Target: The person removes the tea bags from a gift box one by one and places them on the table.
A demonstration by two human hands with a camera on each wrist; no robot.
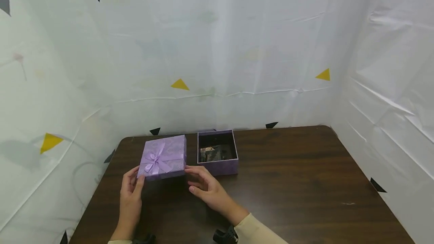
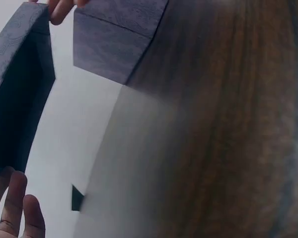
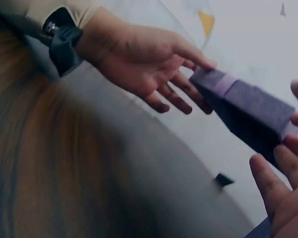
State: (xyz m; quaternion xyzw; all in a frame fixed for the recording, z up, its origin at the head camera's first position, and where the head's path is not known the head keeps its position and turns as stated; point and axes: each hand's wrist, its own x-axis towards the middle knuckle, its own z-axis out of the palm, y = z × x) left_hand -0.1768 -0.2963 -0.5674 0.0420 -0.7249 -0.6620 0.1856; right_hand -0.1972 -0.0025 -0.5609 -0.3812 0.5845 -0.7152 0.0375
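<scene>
A lilac gift-box lid [image 1: 166,157] with a ribbon bow is raised over the table, tilted, its dark hollow underside showing in the left wrist view. My left hand [image 1: 130,200] pinches its near left corner, thumb [image 3: 196,55] on the top edge and the other fingers beneath. At the near right corner, my right hand [image 1: 211,191] touches the lid with its fingertips, its thumb apart from it. Just right of the lid stands the matching box base [image 1: 222,168], uncovered. Inside it lies a small dark packet with a tan patch [image 1: 213,153]; its kind is unclear.
The dark wooden table [image 1: 305,183] extends right of the box base. White curtains [image 1: 237,55] with triangle prints hang behind and along both sides, close to the table's edges. A dark strap [image 3: 64,47] sits at the left wrist.
</scene>
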